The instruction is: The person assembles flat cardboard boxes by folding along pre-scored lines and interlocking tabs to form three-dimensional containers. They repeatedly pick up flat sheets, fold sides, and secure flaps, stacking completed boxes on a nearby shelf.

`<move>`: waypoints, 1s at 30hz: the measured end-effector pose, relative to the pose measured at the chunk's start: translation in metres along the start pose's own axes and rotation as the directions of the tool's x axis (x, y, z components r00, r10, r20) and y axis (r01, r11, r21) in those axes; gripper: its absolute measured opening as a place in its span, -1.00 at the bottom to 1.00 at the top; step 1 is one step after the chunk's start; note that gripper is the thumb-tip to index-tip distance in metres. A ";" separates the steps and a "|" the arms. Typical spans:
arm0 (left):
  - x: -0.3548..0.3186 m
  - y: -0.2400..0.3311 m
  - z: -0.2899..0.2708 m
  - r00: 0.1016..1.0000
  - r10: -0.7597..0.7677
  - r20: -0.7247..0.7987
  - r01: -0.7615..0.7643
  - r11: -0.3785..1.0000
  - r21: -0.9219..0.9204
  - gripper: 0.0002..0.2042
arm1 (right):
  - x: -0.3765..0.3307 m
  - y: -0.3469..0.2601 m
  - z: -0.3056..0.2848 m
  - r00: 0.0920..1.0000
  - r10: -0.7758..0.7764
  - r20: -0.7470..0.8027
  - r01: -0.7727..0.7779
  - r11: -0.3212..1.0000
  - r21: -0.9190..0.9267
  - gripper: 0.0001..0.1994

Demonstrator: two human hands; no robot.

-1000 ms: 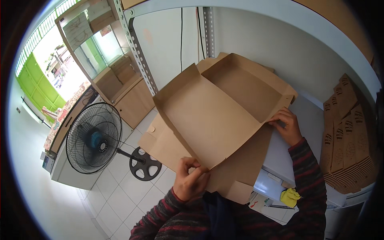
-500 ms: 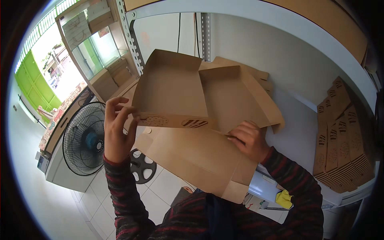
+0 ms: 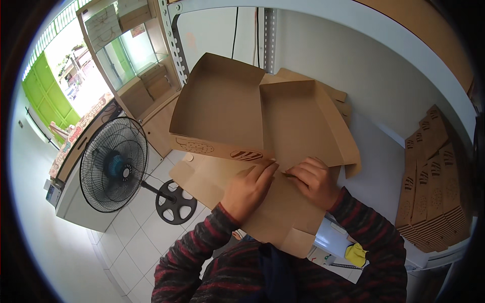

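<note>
A brown cardboard box (image 3: 222, 103) lies unfolded in two joined trays. The left tray has raised walls and dark printed patterns on its front wall; the right tray (image 3: 298, 118) has its back and right walls up, with a loose flap at its near right corner. My left hand (image 3: 248, 191) pinches the near edge where the two trays meet, its fingers closed together. Just to the right, my right hand (image 3: 314, 183) is closed on the right tray's near edge, fingers curled over it. Underneath, a flat cardboard sheet (image 3: 273, 217) reaches toward my body.
Stacked folded cardboard boxes (image 3: 429, 187) stand at the right on the white table (image 3: 371, 151). A black standing fan (image 3: 116, 164) is on the left, near a glass cabinet (image 3: 131, 60). A yellow cloth (image 3: 356, 254) hangs below. A metal shelf frame (image 3: 323, 10) arches overhead.
My left hand has left the left tray's near left corner and moved right to the joint between the trays. My right hand stays at nearly the same place on the near edge.
</note>
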State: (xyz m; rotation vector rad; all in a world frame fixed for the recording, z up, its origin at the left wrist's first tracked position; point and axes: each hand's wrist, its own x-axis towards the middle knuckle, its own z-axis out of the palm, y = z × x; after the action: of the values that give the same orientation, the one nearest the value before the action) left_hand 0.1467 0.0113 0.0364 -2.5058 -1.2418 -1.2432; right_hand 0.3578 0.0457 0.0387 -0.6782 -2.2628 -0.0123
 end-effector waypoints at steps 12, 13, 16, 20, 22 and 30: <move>0.026 0.013 -0.052 0.868 -0.107 0.485 0.039 0.988 0.148 -0.60 | -0.004 0.008 -0.015 0.991 -0.131 -0.034 0.127 0.987 -0.102 -0.85; 0.027 0.017 -0.064 0.836 -0.097 0.541 0.055 0.994 0.093 -0.56 | -0.005 0.008 -0.015 0.990 -0.139 -0.024 0.136 0.986 -0.095 -0.85; 0.030 0.016 -0.086 0.780 -0.044 0.625 0.084 0.996 -0.036 -0.46 | -0.006 0.011 -0.013 0.990 -0.144 -0.004 0.143 0.988 -0.065 -0.86; 0.031 -0.006 -0.059 0.906 0.073 0.417 -0.106 0.993 0.058 -0.65 | -0.004 0.011 -0.013 0.989 -0.146 -0.020 0.145 0.988 -0.055 -0.87; 0.032 -0.010 -0.045 0.935 0.129 0.330 -0.200 0.961 0.191 -0.76 | -0.006 0.011 -0.012 0.989 -0.147 -0.022 0.145 0.988 -0.060 -0.88; 0.046 -0.018 -0.019 0.935 0.257 0.243 -0.310 0.926 0.216 -0.80 | -0.008 0.010 -0.010 0.977 -0.210 0.026 0.211 0.967 -0.142 -0.88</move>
State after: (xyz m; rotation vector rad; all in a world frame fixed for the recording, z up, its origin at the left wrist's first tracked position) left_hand 0.1383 0.0444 0.0763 -2.5580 -0.9497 -0.7208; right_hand 0.3740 0.0486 0.0391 -0.5090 -2.3507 -0.2790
